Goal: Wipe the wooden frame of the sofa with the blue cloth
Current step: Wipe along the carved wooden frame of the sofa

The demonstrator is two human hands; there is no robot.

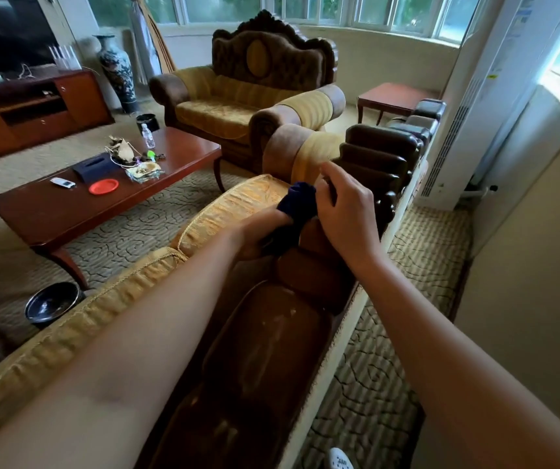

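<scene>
Sofa (109,309) w/ carved wood frame (271,340) running along the top of its back. L hand (258,236) grips blue cloth (297,211), bunched & pressed on the frame. R hand (346,211) holds nothing, fingers loosely curled, resting on the frame just beside the cloth.

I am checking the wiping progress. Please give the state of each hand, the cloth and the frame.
left hand: grips the blue cloth
blue cloth: bunched, pressed against the wooden frame
right hand: rests on the frame top, fingers loosely bent
wooden frame: dusty, pale streaks on the near part
</scene>
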